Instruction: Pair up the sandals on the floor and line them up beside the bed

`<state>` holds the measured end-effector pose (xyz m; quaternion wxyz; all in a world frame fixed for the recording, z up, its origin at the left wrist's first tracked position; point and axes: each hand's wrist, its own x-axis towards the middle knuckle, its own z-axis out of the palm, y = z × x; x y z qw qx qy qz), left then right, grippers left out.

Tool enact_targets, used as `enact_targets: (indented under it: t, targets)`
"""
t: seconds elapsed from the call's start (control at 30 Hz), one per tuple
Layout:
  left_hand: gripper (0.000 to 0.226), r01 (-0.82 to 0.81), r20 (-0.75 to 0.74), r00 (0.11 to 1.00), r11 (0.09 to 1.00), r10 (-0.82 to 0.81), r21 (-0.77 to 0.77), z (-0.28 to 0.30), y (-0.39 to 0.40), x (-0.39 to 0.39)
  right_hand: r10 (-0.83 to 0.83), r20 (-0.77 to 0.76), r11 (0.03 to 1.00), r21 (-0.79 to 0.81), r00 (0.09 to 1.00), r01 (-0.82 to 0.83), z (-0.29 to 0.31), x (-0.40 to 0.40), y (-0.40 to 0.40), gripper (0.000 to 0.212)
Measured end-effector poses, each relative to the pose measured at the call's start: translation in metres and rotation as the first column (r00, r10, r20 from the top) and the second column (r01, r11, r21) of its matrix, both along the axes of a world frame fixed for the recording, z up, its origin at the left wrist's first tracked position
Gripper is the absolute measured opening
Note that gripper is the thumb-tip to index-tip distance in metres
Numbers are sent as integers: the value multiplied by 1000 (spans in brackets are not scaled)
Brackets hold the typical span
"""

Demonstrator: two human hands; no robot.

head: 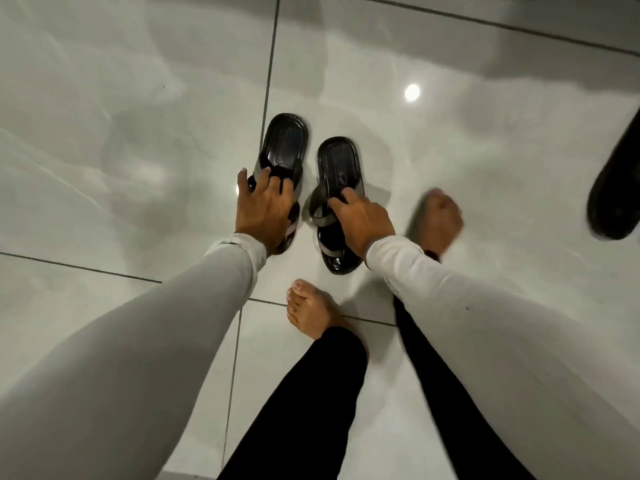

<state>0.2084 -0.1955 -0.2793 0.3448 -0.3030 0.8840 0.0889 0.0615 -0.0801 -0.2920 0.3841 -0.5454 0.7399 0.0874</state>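
Two black sandals with grey straps lie side by side over the glossy white tiles, heels pointing away from me. My left hand (265,206) grips the straps of the left sandal (285,147). My right hand (363,220) holds the straps of the right sandal (339,168). Whether the two sandals rest on the floor or hang just above it I cannot tell. Both my arms wear pale long sleeves.
Another black shoe (616,199) lies at the right edge. My bare left foot (311,311) and right foot (438,220) stand close behind the sandals. A dark shadowed band (519,15) runs along the top right. Open tile floor (121,133) spreads to the left.
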Motion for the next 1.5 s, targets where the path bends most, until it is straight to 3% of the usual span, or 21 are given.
enact_targets:
  t: [0.07, 0.17, 0.5, 0.9, 1.0, 1.13, 1.2, 1.5]
  targets:
    - [48, 25, 12, 1000, 1000, -25, 12, -9, -8, -2, -3, -3, 1000, 6, 1000, 3, -7, -6, -7, 32]
    - [69, -13, -4, 1000, 1000, 13, -4, -20, -16, -10, -60, -2, 998, -23, 998, 60, -10, -23, -19, 19]
    - [108, -123, -8, 992, 988, 125, 89, -32, -50, -72, -104, -42, 989, -108, 994, 99, -12, -91, -61, 27]
    - [118, -101, -35, 994, 983, 108, 154, -33, -100, -163, -138, -83, 985, -111, 987, 129, -13, -167, -94, 30]
    - [118, -98, -25, 994, 981, 104, 166, -26, -101, -169, -138, -90, 983, -132, 986, 125, -11, -174, -95, 41]
    - [120, -48, -23, 998, 992, 51, 118, -6, -91, -165, -135, -106, 988, -92, 985, 126, 1, -177, -83, 84]
    - [123, -17, -26, 999, 995, 20, 102, 9, -82, -157, -119, -129, 991, -70, 985, 110, 12, -175, -72, 95]
    - [112, 92, -142, 986, 996, -89, 10, 81, -53, -126, -136, -203, 990, -64, 970, 125, 81, -159, -41, 99]
